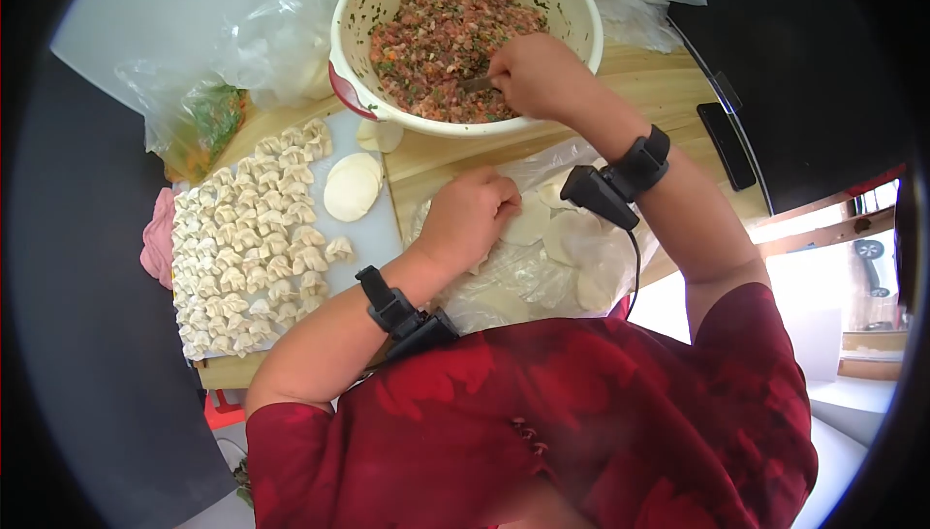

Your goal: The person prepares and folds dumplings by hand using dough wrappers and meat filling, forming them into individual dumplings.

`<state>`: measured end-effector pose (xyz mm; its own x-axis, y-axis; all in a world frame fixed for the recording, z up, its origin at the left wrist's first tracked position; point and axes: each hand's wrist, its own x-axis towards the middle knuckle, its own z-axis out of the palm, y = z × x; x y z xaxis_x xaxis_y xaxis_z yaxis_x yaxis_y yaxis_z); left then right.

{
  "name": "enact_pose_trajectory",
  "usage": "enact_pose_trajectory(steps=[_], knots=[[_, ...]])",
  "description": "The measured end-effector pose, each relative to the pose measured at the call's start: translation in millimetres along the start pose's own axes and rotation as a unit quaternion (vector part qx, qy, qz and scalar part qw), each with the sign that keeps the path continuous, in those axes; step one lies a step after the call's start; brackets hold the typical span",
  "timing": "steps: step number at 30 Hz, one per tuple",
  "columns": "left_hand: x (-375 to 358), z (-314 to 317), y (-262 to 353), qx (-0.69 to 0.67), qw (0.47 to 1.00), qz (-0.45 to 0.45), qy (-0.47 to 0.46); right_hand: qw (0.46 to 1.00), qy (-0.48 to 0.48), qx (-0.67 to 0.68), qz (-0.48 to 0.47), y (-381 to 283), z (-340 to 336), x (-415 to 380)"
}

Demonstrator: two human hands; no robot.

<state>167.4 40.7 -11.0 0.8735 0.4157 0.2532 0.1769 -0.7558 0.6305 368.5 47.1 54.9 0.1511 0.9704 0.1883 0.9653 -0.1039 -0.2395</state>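
Filling (441, 40): minced mix in bowl (572, 6), top of tabletop (668, 93). Right hand (538, 74) inside bowl, grip closed on a small tool (477, 84) pointing into filling. Left hand (470, 214) below bowl, fingers curled on wrapper (528, 224). Dumplings (252, 248) left of bowl.

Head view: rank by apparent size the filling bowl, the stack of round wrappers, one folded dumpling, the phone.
1. filling bowl
2. stack of round wrappers and phone: similar extent, different shapes, unranked
3. one folded dumpling
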Motion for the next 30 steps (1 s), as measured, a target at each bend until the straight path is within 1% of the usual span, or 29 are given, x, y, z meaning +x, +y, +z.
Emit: enact_pose_trajectory(steps=[1,2,4,5,7,9,11,13,14,16,18,20,21,22,23,25,26,28,30], knots=[[0,1,-2,0.005,1.0,0.016,0.016,0.999,0.004,0.033,-0.007,-4,1,-1],[1,2,-3,0.01,0.999,0.032,0.033,0.999,0.004,0.033,-0.009,-6,1,0],[2,4,-5,-0.009,1.0,0.011,0.027,0.995,-0.029,0.094,0.022,-11,0,1],[3,4,-5,-0.027,0.999,-0.007,0.021,0.995,-0.03,0.094,0.021,-12,1,1],[6,6,-7,-0.025,1.0,-0.005,0.01,0.994,-0.038,0.091,0.039,-14,2,1],[7,5,-7,-0.023,1.0,-0.003,-0.002,0.996,-0.034,0.076,0.034,-14,-2,-1],[6,3,-4,-0.025,0.999,-0.022,-0.016,0.997,-0.03,0.06,0.029,-12,-12,-6],[6,3,-4,-0.032,0.999,-0.035,-0.011,0.999,-0.037,0.033,-0.015,-9,-26,-12],[6,3,-4,-0.039,0.998,-0.048,-0.006,0.999,-0.036,0.033,-0.014,-6,-28,-14],[7,3,-2,-0.031,0.998,-0.045,-0.017,0.992,-0.053,0.089,-0.065,-3,-30,-17],[9,5,-2,-0.022,0.999,-0.042,-0.028,0.991,-0.039,0.108,-0.07,0,-28,-19],[10,7,-4,-0.02,0.999,-0.002,-0.037,0.989,-0.026,0.128,-0.076,3,-22,-20],[10,6,-3,-0.02,0.999,-0.002,-0.037,0.988,-0.002,0.136,-0.072,3,-19,-21],[9,5,-1,-0.024,0.999,0.043,-0.013,0.987,0.022,0.145,-0.067,4,-16,-21],[8,4,0,-0.029,0.996,0.086,0.011,0.987,0.022,0.147,-0.065,6,-15,-22],[7,-1,5,-0.03,0.997,0.074,-0.008,0.996,0.024,0.082,-0.031,5,-16,-20],[7,-4,6,-0.03,0.997,0.062,-0.025,0.996,0.025,0.083,-0.029,4,-17,-18],[6,-8,6,-0.036,0.997,0.053,-0.03,0.997,-0.052,0.046,-0.02,4,-18,-14],[6,-11,5,-0.043,0.997,0.045,-0.038,0.997,-0.043,0.052,-0.036,5,-15,-12]])
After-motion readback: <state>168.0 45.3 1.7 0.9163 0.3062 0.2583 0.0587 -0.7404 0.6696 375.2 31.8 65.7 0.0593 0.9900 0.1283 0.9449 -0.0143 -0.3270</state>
